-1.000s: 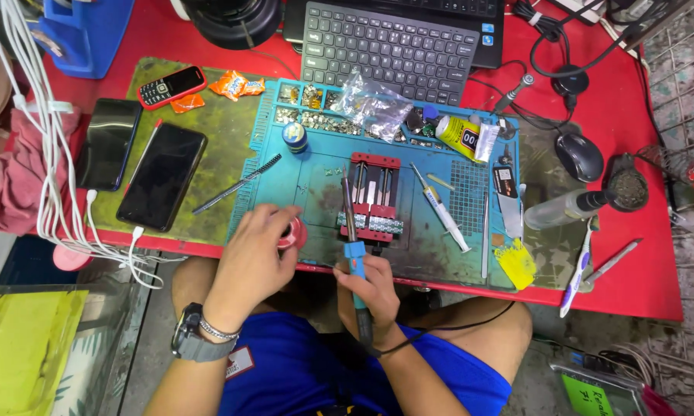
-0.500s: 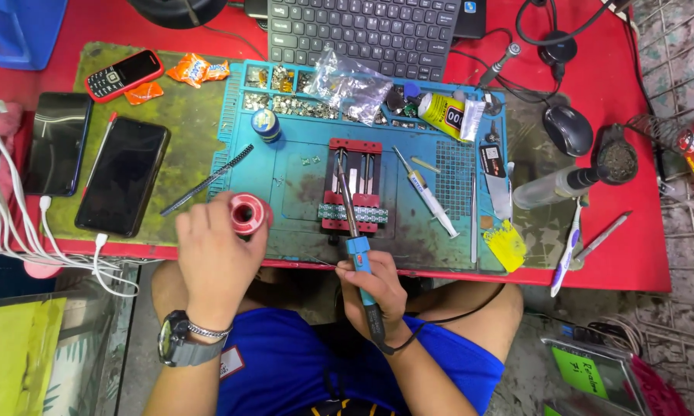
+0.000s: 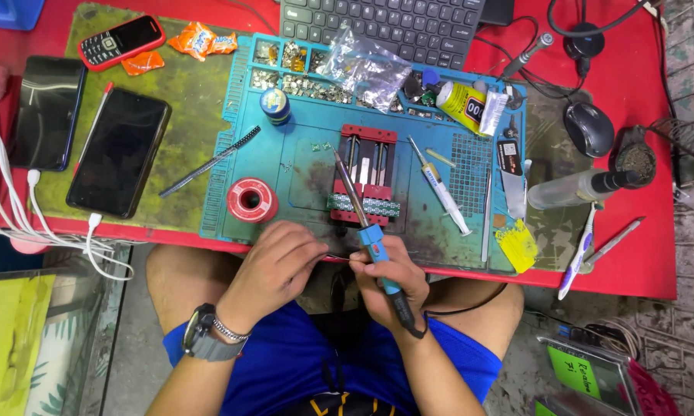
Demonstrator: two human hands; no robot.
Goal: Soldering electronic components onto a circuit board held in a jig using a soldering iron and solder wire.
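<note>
Right hand: the right hand is wrapped around the blue handle of a soldering iron, fingers curled tight about the grip, at the near edge of the mat.
Soldering iron: it slants up and left from the hand, its metal tip lying over the red clamp fixture in the middle of the blue work mat; its dark cord runs back toward the person's lap.
Left hand: the left hand sits just left of the right hand, fingers bent and drawn together; thumb and forefinger seem to pinch a thin wire that reaches across to the right hand. Whether the wire touches the iron I cannot tell.
Solder spool: a red spool stands on the mat just beyond the left hand, apart from it.
Fixture: it holds a small green circuit board strip along its near side.
Right of fixture: a syringe lies slanted on the mat.
Far edge: a yellow glue tube, a clear plastic bag and a black keyboard.
Left side: two dark smartphones and a small red keypad phone lie on a green pad.
Wrist: a dark watch on the left wrist.
</note>
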